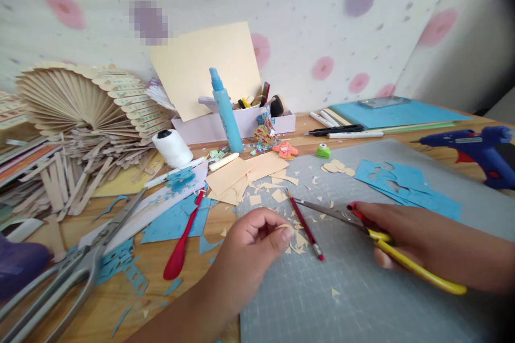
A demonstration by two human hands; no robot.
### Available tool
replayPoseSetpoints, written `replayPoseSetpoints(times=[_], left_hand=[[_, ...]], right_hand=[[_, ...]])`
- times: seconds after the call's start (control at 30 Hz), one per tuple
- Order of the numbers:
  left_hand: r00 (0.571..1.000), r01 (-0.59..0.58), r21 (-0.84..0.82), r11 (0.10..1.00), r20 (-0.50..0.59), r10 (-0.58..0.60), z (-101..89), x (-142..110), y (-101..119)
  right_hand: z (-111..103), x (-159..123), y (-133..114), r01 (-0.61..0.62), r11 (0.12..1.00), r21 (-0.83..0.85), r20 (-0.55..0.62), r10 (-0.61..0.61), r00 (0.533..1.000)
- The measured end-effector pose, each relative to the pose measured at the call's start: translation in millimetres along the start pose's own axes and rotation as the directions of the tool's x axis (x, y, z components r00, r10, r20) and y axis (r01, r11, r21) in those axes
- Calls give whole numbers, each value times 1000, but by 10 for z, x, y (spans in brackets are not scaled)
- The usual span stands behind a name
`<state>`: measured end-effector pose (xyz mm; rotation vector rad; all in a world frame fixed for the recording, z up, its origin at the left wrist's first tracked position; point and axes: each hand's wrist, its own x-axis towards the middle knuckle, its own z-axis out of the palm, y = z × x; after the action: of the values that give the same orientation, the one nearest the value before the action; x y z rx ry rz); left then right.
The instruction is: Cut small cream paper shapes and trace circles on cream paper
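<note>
My left hand [257, 257] is closed in a pinch on a small cream paper piece [285, 226], most of it hidden by the fingers. Yellow-handled scissors [346, 215] are in my right hand [418, 241], their blades pointing left and looking nearly closed. The blade tips lie over a dark red pencil [304, 225] with a pink eraser end. Cream paper scraps [298, 241] are scattered on the grey cutting mat [306, 300] around the pencil. Several rounded cream pieces [338, 166] form a small pile beyond the scissors.
Large metal scissors [94, 249] and a red spoon-shaped tool [181, 252] lie on the left. A blue glue bottle [227, 112] stands before a white box [189, 129]. On the right are cut blue sheets [402, 185] and a blue glue gun [478, 150]. Wooden sticks [80, 177] crowd the far left.
</note>
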<state>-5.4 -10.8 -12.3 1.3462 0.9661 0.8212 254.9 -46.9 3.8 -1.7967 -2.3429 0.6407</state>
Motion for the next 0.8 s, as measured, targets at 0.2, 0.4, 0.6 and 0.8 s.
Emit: replayPoseSetpoints(times=[0.2, 0.4, 0.6, 0.8], left_hand=[[998, 57, -185, 981, 14, -55, 25, 9, 62], [993, 117, -270, 956, 35, -112, 26, 3, 52], [997, 63, -201, 977, -29, -71, 31, -6, 35], [994, 45, -240, 970, -84, -67, 34, -8, 5]], right_hand=[[-39, -23, -14, 4, 1000, 12, 108, -5, 994], [-34, 0, -39, 21, 1000, 2, 135, -21, 991], [31, -4, -36, 43, 999, -14, 130, -41, 991], [67, -3, -102, 27, 1000, 10, 130, -29, 991]])
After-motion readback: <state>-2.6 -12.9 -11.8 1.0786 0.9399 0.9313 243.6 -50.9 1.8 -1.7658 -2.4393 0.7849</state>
